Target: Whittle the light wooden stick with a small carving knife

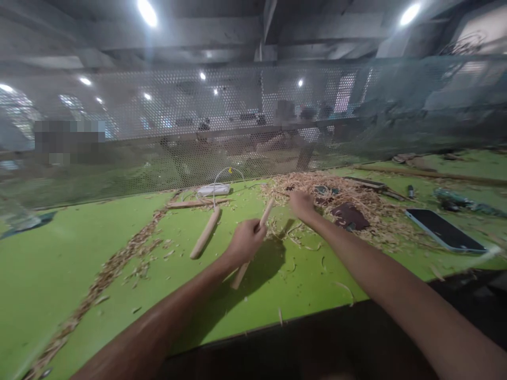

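Slim, pale wooden stick is gripped mid-length by the left hand, slanted over the flat green tabletop, probably so both ends are left free. Stick looks straight, plain, unpainted. Right hand is held curled by curly tan wood shavings; whether anything is pinched cannot be told. Thicker, rounded pale wooden piece is laid leftward, apparently within reach.
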`<state>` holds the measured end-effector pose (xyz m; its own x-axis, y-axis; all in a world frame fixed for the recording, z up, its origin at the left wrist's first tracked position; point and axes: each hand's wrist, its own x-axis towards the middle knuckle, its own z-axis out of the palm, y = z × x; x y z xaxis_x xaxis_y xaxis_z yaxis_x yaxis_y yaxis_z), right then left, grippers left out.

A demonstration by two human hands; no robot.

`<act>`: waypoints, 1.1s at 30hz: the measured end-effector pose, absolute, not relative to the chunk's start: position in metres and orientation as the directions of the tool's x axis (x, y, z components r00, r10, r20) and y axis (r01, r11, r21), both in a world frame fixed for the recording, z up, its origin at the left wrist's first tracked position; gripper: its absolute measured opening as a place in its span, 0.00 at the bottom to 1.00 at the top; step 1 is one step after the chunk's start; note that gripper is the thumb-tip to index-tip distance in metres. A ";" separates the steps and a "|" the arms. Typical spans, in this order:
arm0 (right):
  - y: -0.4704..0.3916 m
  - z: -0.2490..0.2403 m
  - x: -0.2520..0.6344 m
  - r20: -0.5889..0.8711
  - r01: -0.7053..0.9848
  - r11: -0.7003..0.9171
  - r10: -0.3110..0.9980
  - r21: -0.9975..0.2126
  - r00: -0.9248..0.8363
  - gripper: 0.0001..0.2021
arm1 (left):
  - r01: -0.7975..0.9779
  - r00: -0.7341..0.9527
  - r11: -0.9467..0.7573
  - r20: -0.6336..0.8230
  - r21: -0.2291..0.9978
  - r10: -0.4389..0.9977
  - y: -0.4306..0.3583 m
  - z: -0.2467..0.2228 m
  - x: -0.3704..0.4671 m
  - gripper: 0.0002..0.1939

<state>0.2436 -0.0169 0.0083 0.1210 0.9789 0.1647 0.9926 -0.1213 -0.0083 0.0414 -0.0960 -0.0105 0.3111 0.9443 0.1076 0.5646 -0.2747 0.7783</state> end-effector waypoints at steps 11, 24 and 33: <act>-0.032 -0.001 0.191 0.192 0.993 0.113 0.975 0.021 -0.115 0.15 | 0.493 0.226 -0.244 0.147 0.835 0.963 -0.079 -0.017 0.036 0.15; -0.034 -0.013 0.188 0.214 0.983 0.159 0.961 0.096 -0.176 0.15 | 0.509 0.194 -0.221 0.140 0.832 0.971 -0.081 -0.017 0.037 0.14; -0.037 -0.008 0.190 0.217 0.981 0.143 0.961 0.132 -0.169 0.15 | 0.650 0.198 -0.230 0.131 0.724 0.971 -0.082 -0.014 0.037 0.15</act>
<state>0.1896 -0.0367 -0.0081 -0.1692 0.9613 0.2174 0.9809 0.1428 0.1320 0.0372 -0.0823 -0.0138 0.1980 0.9714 0.1314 0.6500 -0.2305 0.7241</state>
